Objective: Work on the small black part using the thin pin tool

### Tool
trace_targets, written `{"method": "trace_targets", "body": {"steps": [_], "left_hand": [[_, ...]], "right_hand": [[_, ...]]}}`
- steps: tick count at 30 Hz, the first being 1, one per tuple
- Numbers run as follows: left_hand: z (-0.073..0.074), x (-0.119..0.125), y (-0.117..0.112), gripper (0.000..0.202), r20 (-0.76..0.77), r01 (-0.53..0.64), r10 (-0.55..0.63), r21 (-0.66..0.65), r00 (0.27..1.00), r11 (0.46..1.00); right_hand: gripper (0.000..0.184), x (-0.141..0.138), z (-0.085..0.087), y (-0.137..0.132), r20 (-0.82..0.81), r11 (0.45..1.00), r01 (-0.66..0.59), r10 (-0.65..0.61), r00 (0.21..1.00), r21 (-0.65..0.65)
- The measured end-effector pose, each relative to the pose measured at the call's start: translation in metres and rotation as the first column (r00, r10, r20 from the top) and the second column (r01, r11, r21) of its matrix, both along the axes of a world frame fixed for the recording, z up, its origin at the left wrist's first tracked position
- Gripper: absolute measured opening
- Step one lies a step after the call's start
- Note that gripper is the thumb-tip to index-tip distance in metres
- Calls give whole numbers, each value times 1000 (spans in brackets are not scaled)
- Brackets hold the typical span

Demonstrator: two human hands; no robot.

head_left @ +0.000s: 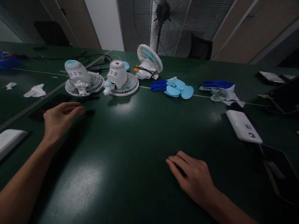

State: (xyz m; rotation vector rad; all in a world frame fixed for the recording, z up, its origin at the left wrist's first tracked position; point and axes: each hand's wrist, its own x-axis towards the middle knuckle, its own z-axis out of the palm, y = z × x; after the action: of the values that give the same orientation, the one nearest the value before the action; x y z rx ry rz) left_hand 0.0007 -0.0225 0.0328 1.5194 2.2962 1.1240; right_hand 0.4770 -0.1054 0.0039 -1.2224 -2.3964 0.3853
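Note:
My left hand [59, 119] hovers over the dark green table [130, 140], fingers stretched toward a small black object [90, 112] just beyond the fingertips, holding nothing. My right hand [191, 177] lies palm down on the table near the front, fingers together over a small dark thing that I cannot make out. Three small white clip fans lie further back: one on the left [80, 79], one in the middle [120, 79], one behind [148, 63]. Light blue fan blades [178, 88] lie beside them.
Blue gloves [218, 84] and clear plastic lie at the right. A white power bank [244, 126] and dark tablets [277, 168] sit at the right edge. White tissues [35, 91], a black phone [50, 105] and a white device [9, 140] are at the left. A standing fan [162, 18] is behind.

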Motion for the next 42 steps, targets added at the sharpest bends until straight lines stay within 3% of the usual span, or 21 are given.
{"method": "trace_targets", "body": {"steps": [11, 21, 42], "left_hand": [[3, 2, 0, 50, -21, -16, 15, -43, 1000, 999], [-17, 6, 6, 49, 58, 32, -25, -122, 998, 992], [-30, -7, 10, 50, 154, -26, 46, -127, 987, 992]], "right_hand": [[34, 0, 1, 0, -3, 1000, -15, 15, 1000, -9], [35, 0, 2, 0, -26, 1000, -9, 9, 1000, -16], [37, 0, 0, 0, -11, 1000, -8, 8, 1000, -2]]}}
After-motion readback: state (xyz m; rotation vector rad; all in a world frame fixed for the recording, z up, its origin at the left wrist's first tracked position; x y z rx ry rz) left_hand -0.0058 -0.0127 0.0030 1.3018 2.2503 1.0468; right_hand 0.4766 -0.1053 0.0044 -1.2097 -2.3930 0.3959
